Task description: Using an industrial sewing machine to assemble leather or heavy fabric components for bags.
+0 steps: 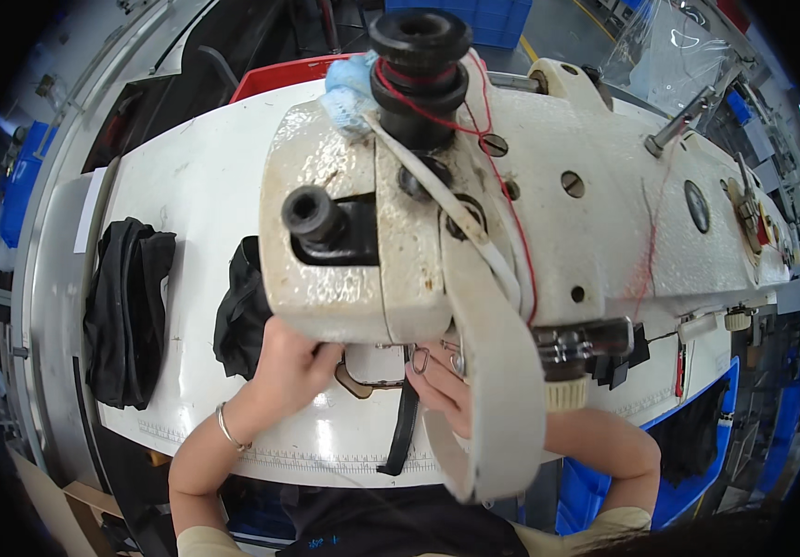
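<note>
The white head of a sewing machine (335, 302) fills the middle of the view and covers part of both hands. My left hand (290, 367) is curled closed at its lower left edge, beside dark cloth (244, 311). What its fingertips hold is hidden. My right hand (442, 385) lies under the needle area, its fingers pressed together at the upper end of a narrow black strap (402, 432). That strap hangs toward the table's front edge. Between the hands, a brown-edged opening (355, 385) shows in the white tabletop.
Folded black cloth (129, 311) lies at the left of the white table (191, 176). Red thread (516, 232) runs down the machine, and a pale curved band (502, 399) hangs in front. A blue bin (697, 446) with black pieces stands at right.
</note>
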A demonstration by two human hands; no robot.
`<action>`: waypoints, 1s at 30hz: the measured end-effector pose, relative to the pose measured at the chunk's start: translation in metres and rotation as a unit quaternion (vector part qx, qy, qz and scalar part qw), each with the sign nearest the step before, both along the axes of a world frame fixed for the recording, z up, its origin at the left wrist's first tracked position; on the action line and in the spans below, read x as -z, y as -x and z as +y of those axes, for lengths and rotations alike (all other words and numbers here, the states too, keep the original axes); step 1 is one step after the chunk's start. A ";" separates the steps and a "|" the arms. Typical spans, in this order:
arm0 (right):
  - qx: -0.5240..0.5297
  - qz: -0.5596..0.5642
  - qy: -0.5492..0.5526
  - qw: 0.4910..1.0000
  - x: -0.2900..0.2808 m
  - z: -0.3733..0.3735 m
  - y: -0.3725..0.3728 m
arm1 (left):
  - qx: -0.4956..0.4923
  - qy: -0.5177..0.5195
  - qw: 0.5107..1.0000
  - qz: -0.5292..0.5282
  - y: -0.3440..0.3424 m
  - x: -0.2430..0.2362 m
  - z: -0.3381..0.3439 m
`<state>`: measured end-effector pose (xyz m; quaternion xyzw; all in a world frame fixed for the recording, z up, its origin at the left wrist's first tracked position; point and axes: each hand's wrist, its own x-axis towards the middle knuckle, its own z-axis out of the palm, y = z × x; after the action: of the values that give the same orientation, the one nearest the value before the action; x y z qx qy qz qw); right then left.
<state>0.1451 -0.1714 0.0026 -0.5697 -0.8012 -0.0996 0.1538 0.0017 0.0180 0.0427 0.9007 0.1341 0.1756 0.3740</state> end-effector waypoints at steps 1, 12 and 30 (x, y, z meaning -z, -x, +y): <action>0.014 0.013 0.025 0.999 -0.001 -0.002 0.002 | 0.051 -0.080 0.994 -0.044 0.004 0.001 -0.002; 0.042 0.159 -0.040 0.986 0.013 -0.002 0.015 | 0.157 -0.273 0.948 -0.030 0.019 0.037 -0.032; 0.008 0.010 -0.020 1.000 -0.011 0.006 0.002 | 0.154 -0.250 0.955 0.046 -0.012 -0.011 -0.017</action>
<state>0.1430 -0.1655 0.0140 -0.5741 -0.7927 -0.1117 0.1723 0.0140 0.0009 0.0536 0.9823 -0.0374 0.1021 0.1528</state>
